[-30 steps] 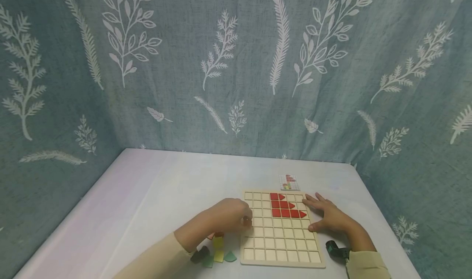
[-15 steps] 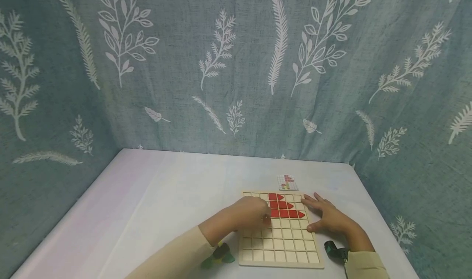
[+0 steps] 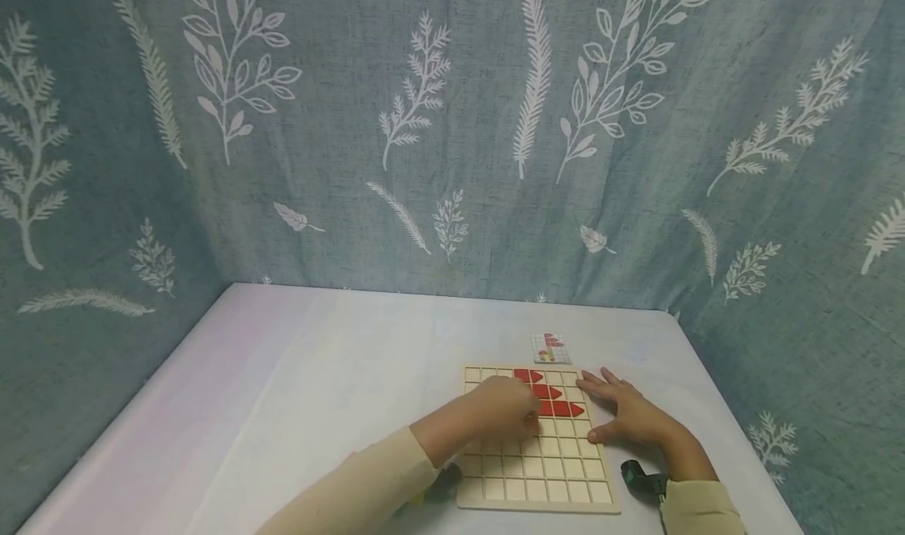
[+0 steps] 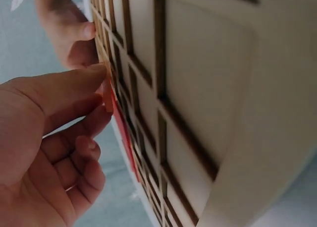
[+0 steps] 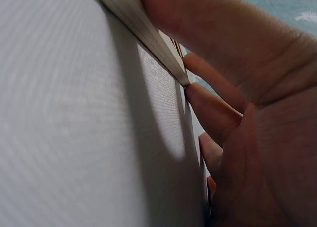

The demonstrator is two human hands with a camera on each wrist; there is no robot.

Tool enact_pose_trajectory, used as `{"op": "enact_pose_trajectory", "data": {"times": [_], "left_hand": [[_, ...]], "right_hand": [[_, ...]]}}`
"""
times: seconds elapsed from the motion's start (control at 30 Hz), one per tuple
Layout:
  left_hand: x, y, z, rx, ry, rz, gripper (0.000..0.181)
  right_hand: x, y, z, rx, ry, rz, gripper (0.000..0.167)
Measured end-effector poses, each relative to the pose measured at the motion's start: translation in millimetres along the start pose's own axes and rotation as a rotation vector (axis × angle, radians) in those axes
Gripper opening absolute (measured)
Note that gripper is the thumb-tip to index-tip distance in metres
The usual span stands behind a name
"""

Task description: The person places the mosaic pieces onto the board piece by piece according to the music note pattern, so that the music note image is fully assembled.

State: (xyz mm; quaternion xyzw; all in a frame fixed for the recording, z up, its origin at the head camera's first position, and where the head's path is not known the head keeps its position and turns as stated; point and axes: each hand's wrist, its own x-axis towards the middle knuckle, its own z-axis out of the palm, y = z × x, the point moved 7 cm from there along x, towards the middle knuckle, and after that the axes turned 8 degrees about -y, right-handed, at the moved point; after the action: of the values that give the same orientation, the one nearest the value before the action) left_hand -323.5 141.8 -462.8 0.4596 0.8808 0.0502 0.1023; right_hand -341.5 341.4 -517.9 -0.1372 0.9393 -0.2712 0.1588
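Shifted rightward over the board (image 3: 577,468), left hand (image 3: 503,411) pinches 1 orange piece (image 4: 107,97); right hand (image 3: 628,415), spread along the board's edge, presumably steadies it.

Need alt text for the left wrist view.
A bare left hand pinches a small flat orange piece over a pale wooden grid board. Beyond, flat red pieces sit in the grid; the right hand touches the board's edge.

The board (image 3: 556,467) looked like pale matt wood with a layered edge, and the red pieces (image 3: 562,408) looked smooth. The curtain (image 3: 488,126) was matt cloth with a woven grain, the sleeve (image 3: 353,484) plain cloth. The table (image 3: 318,378) looked matt and finely textured, the card (image 3: 551,349) like paper.
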Motion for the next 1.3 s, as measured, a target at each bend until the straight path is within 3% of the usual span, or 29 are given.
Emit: {"op": "enact_pose_trajectory", "data": {"times": [0.33, 0.67, 0.97, 1.3], "left_hand": [[-1.3, -0.6, 3.7, 0.054, 0.008, -0.020, 0.012], [0.6, -1.8, 6.8, 0.041, -0.011, -0.012, 0.012], [-8.3, -6.4, 0.5, 0.017, -0.029, -0.069, 0.023], [-16.2, -15.2, 3.8, 0.007, -0.046, -0.089, 0.017]], "right_hand": [[-0.9, -1.5, -0.2, 0.003, -0.002, 0.006, 0.103], [-1.5, -1.7, 1.3, 0.012, -0.003, -0.010, 0.101], [0.5, -2.4, -1.8, 0.002, 0.010, 0.008, 0.102], [0.9, -0.6, 1.6, 0.000, 0.003, 0.018, 0.103]]}}
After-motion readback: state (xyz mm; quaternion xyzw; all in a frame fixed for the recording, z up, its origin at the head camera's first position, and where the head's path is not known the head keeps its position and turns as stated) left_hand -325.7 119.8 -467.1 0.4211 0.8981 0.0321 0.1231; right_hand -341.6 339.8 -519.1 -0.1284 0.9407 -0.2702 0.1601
